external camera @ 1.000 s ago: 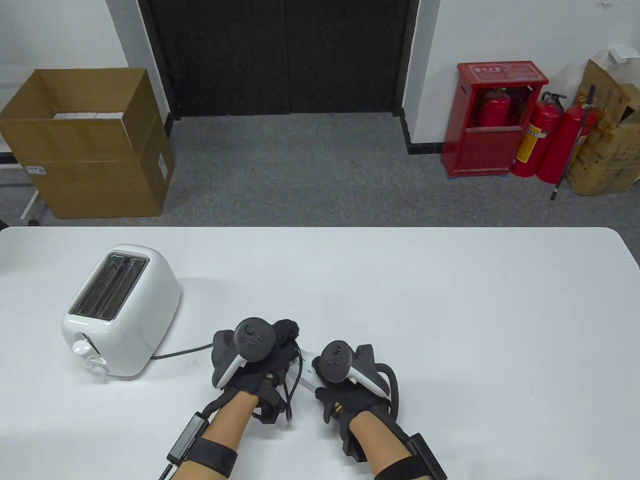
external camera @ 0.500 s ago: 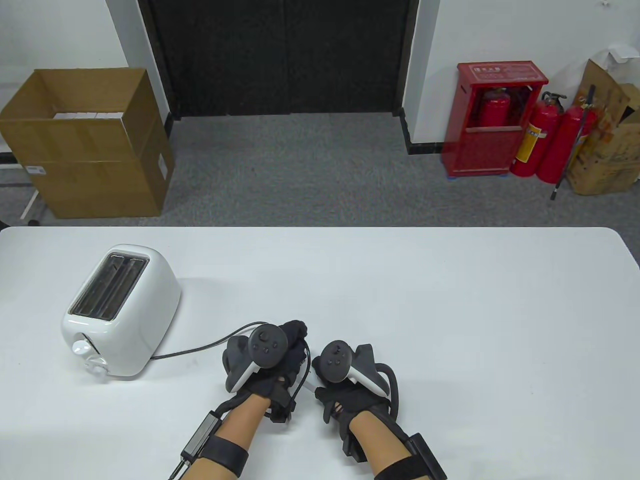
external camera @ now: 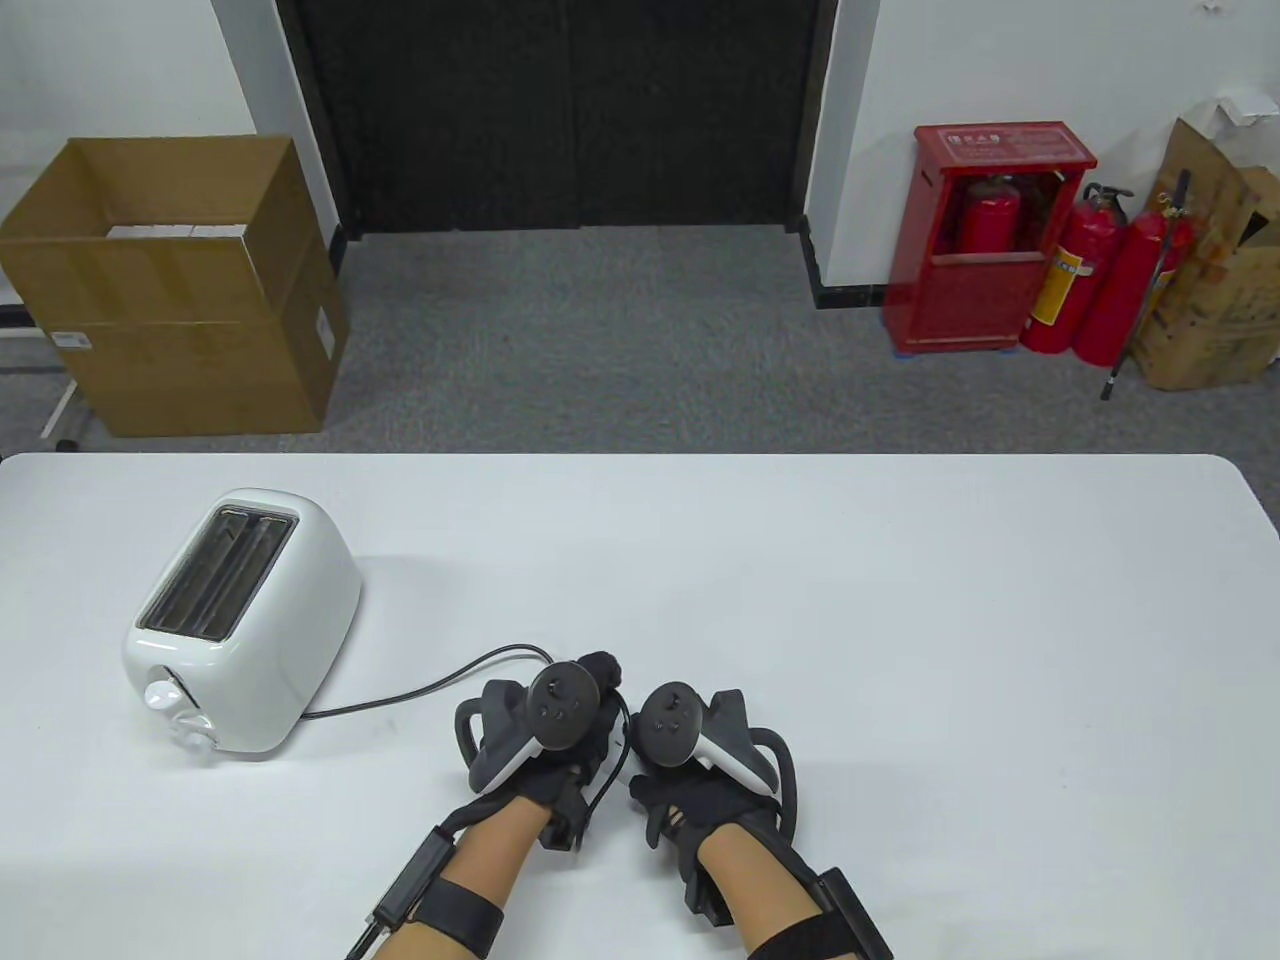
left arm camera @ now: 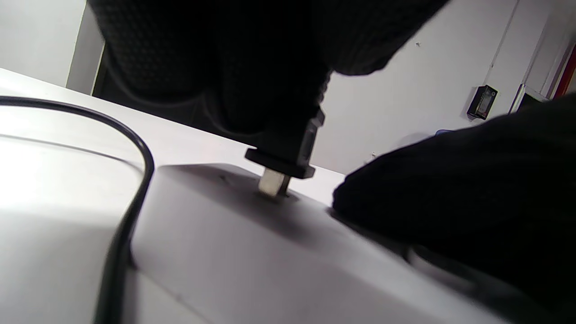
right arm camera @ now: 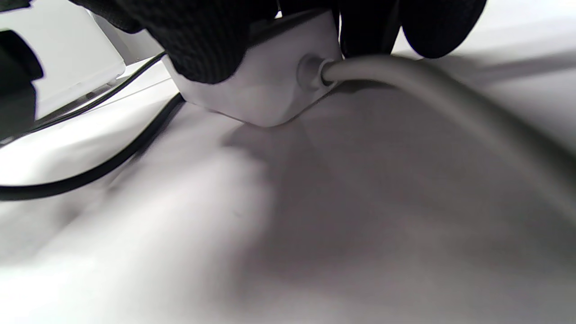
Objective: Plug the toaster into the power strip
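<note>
A white toaster (external camera: 245, 620) stands at the table's left; its black cord (external camera: 420, 690) runs right to my hands. My left hand (external camera: 560, 720) grips the black plug (left arm camera: 288, 148) and holds it upright on the white power strip (left arm camera: 252, 252), its metal prongs (left arm camera: 272, 184) partly in a socket. My right hand (external camera: 690, 750) holds the power strip (right arm camera: 265, 85) down on the table, fingers (left arm camera: 450, 198) over its end where the grey cable (right arm camera: 405, 85) leaves. In the table view the hands hide the strip and plug.
The white table (external camera: 900, 620) stretches wide to the right and behind the hands. A cardboard box (external camera: 175, 290) and red fire extinguishers (external camera: 1090, 270) stand on the floor beyond the table's far edge.
My left hand has moved right with the plug until it sits against my right hand over the power strip. The cord has been drawn along to the right. My right hand stayed put.
</note>
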Demonstrator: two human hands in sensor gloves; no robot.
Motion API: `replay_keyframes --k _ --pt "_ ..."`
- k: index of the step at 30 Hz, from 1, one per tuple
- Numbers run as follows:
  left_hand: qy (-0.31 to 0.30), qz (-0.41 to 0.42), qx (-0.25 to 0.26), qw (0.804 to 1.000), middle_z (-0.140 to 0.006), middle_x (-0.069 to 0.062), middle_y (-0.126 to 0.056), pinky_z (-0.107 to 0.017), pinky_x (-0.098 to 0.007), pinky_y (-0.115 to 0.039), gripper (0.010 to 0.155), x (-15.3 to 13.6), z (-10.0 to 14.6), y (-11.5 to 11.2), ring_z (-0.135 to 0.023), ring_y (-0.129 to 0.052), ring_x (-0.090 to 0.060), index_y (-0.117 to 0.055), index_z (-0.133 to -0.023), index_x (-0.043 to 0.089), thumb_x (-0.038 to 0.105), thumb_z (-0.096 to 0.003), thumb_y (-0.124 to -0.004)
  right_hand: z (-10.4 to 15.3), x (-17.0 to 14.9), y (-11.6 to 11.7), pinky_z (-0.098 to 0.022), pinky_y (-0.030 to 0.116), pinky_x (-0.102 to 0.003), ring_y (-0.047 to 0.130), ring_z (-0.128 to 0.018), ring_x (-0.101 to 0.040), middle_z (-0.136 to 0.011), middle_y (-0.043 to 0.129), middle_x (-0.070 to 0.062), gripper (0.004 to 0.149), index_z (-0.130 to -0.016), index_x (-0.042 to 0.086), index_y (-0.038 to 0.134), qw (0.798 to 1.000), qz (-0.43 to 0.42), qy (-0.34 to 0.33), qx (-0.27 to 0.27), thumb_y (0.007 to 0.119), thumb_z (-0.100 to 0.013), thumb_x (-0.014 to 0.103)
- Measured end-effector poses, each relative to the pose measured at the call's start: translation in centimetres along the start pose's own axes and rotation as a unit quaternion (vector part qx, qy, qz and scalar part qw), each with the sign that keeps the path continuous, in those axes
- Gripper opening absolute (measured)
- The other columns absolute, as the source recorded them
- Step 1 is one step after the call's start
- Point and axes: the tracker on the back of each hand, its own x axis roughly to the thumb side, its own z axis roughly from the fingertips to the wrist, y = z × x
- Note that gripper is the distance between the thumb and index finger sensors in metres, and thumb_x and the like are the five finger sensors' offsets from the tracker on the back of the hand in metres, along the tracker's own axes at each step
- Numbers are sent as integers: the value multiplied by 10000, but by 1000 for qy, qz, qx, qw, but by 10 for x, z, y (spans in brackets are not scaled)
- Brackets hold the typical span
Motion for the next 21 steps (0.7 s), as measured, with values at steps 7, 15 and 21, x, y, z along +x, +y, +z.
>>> replay_keyframes --k 7,15,21 --pt "12 -18 -23 999 -773 71 -943 -526 -423 -912 458 -1 -2 -3 -593 -1087 -140 -707 -865 300 415 -436 -817 0 0 0 -580 672 -585 715 -863 -410 -1073 621 -74 662 -1037 308 488 1000 -3 2 1 765 -445 411" --pt "20 -38 -31 999 -767 75 -961 -521 -424 -909 456 1 -3 -5 -574 -1100 -139 -729 -861 304 423 -428 -814 0 -1 0 -580 668 -589 711 -868 -411 -1080 616 -66 662 -1040 327 481 1000 5 5 -1 758 -447 427" --pt "37 -37 -42 998 -791 86 -971 -533 -432 -893 465 -1 -3 -5 -582 -1090 -137 -745 -889 327 445 -441 -794 1 -6 -1 -590 648 -598 676 -888 -413 -1075 637 -70 654 -1037 384 485 1000 -13 18 7 756 -447 462"
